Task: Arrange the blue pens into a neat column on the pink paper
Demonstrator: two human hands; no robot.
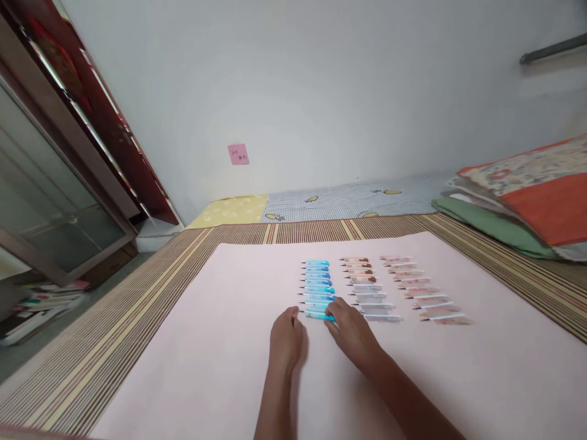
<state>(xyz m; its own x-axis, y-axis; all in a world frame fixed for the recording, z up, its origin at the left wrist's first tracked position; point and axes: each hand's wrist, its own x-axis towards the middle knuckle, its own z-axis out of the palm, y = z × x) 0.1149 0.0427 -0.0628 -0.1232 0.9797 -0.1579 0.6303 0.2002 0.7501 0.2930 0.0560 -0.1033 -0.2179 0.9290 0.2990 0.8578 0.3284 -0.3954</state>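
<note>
On a pale pink sheet (220, 318) lies a column of several blue pens (316, 283), their dark tips pointing left. The nearest blue pen (316, 315) lies at the front of that column, between my hands. My right hand (351, 327) is closed on its right end, thumb and fingers pinching it. At its tip, my left hand (287, 336) is curled with the thumb and fingertips pressed together. To the right are a column of brown and grey pens (362, 269) and a slanting column of pinkish pens (424, 290).
The sheet rests on a striped mat (137, 293). Folded cloths and an orange patterned cushion (545, 201) are piled at the right. A white wall with a pink note (238, 154) stands behind. Books (43, 311) lie low at the left beside a glass-panelled door (50, 183).
</note>
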